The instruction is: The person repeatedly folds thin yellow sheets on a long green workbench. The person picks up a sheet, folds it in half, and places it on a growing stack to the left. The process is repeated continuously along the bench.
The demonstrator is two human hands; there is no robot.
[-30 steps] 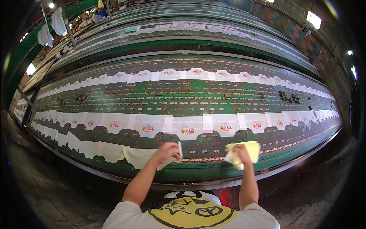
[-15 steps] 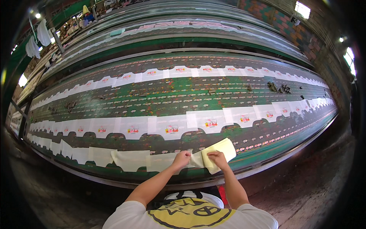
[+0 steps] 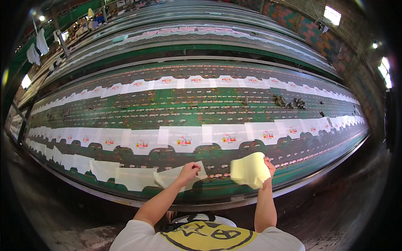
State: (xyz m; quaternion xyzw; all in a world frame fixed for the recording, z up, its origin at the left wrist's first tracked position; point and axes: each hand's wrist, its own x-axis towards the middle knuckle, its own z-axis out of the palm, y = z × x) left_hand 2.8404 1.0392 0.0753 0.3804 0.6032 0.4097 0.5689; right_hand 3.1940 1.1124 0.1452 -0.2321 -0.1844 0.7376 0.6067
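Observation:
My left hand [image 3: 191, 170] is closed over a pale fabric piece [image 3: 179, 177] and seems to pinch it near its right side. That piece lies slanted at the near edge of the long table, its left edge overlapping the neighbouring white piece [image 3: 135, 179]. To the right, my right hand [image 3: 269, 167] grips a stack of pale yellow fabric pieces [image 3: 250, 170] by its right edge, above the table. The stack is slightly blurred. Its sheets hang toward the left, and part of the right hand's fingers is hidden behind them.
The long green and dark table [image 3: 217, 165] carries a middle row of white pieces with a red and yellow print [image 3: 184, 140] and a similar far row [image 3: 196, 81]. Small dark lumps [image 3: 289, 101] lie between these rows. More long tables [image 3: 201, 31] stretch behind.
My right hand has swung right with the yellow stack, away from my left hand. The pale piece that ran between my hands now lies under my left hand. The view has shifted right.

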